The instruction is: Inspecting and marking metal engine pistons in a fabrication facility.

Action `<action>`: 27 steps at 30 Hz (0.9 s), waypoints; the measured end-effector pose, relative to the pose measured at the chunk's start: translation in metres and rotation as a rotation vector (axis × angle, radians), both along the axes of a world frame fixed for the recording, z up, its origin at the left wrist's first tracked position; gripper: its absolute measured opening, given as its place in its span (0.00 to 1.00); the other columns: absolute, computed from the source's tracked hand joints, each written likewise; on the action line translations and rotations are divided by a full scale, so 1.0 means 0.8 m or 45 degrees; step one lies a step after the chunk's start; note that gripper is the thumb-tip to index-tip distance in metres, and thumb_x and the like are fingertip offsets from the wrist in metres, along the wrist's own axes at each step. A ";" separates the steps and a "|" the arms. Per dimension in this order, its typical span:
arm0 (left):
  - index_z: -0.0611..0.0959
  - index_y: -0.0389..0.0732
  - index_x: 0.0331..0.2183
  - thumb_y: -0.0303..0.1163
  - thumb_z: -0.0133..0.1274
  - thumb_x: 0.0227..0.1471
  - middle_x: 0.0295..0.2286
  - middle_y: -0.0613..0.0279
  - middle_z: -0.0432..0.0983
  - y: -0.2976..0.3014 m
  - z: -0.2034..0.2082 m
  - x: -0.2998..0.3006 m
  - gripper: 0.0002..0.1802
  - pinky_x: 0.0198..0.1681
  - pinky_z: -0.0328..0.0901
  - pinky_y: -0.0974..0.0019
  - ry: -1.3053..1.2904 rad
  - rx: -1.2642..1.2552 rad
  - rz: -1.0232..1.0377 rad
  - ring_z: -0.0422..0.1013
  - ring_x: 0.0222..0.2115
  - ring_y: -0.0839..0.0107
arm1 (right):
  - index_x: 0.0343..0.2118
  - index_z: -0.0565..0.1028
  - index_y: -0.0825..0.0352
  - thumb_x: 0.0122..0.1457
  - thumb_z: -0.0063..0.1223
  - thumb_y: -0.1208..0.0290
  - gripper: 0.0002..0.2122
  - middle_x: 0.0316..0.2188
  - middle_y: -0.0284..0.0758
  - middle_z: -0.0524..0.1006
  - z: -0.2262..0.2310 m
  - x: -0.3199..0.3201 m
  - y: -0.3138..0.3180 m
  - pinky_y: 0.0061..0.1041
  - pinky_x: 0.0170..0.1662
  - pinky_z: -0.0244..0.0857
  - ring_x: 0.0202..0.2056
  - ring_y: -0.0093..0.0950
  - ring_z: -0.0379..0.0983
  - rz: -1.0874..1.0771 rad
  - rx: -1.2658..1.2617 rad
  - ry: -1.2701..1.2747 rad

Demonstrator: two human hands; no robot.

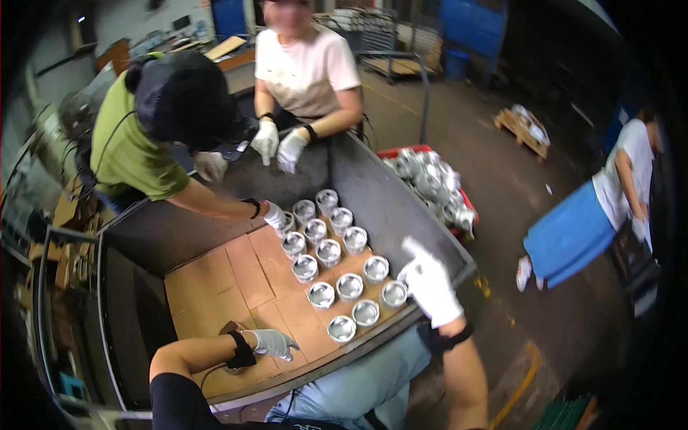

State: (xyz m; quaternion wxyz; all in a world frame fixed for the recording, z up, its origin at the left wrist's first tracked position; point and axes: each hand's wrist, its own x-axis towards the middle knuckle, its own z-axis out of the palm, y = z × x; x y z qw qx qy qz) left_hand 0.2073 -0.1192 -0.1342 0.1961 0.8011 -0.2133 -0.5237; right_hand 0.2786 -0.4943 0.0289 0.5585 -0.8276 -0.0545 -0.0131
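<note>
Several shiny metal cups [337,254] stand in rows on brown cardboard [236,287] inside a dark metal bin [390,204]. My left hand [274,342], in a white glove, rests open on the cardboard near the front edge, a little left of the nearest cup [342,328]. My right hand [428,281], also gloved, hovers over the bin's right rim beside the cups, index finger extended, holding nothing. A person in a green shirt reaches a gloved hand [274,214] onto a cup at the far end of the rows.
A second person in a pale shirt stands at the bin's far end with both gloved hands [279,143] on its floor. A red crate [430,183] of metal parts sits right of the bin. A person with a blue cloth stands at far right. A wooden pallet [523,129] lies on the floor.
</note>
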 end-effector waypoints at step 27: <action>0.82 0.40 0.43 0.45 0.50 0.52 0.40 0.49 0.80 -0.175 -0.355 0.152 0.22 0.42 0.70 0.53 -0.446 0.279 -0.372 0.77 0.38 0.52 | 0.31 0.71 0.67 0.52 0.50 0.64 0.10 0.23 0.40 0.71 -0.106 -0.028 0.031 0.35 0.24 0.63 0.22 0.36 0.70 -0.462 -0.763 -0.499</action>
